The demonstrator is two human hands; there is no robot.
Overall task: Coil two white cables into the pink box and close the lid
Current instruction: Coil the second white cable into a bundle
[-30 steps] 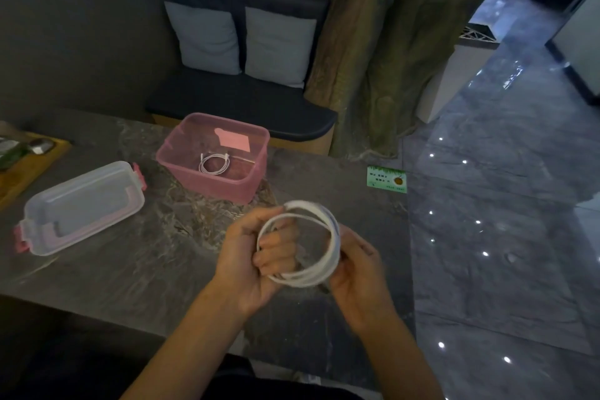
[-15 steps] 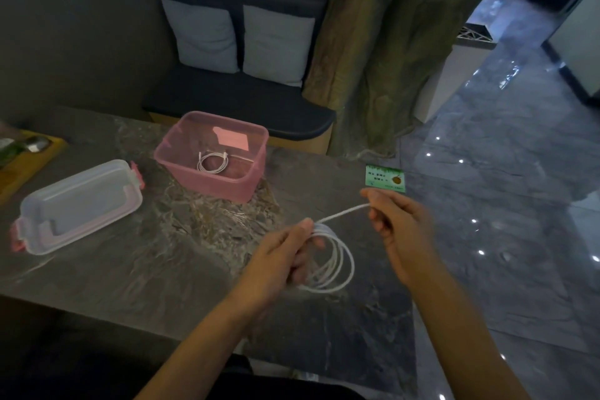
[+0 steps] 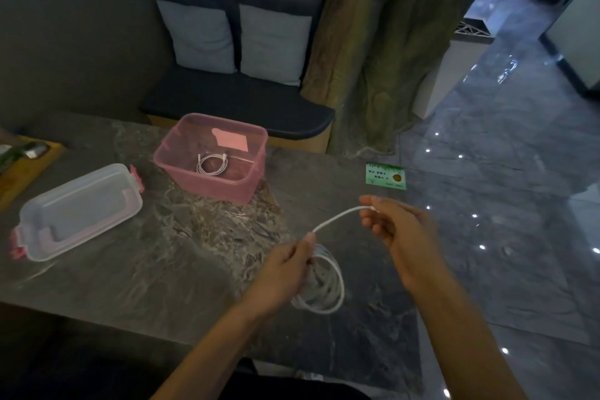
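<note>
The pink box (image 3: 181,162) stands open on the marble table, holding one small coiled white cable (image 3: 211,164). Its clear lid (image 3: 78,211) with pink clips lies upside down to the left. My left hand (image 3: 285,266) pinches the top of a second white cable (image 3: 328,289), whose loops hang below it over the table. My right hand (image 3: 393,227) holds that cable's free end, pulled out up and to the right, so a short stretch runs between both hands.
A green card (image 3: 385,176) lies near the table's right edge. A wooden tray (image 3: 29,166) with small items sits at the far left. Behind the table are a dark bench (image 3: 233,104) with two grey cushions and a hanging curtain (image 3: 383,42).
A second ago both hands held the cable as one round coil. My right hand has since drawn one end out to the right, and the loops now hang from my left hand.
</note>
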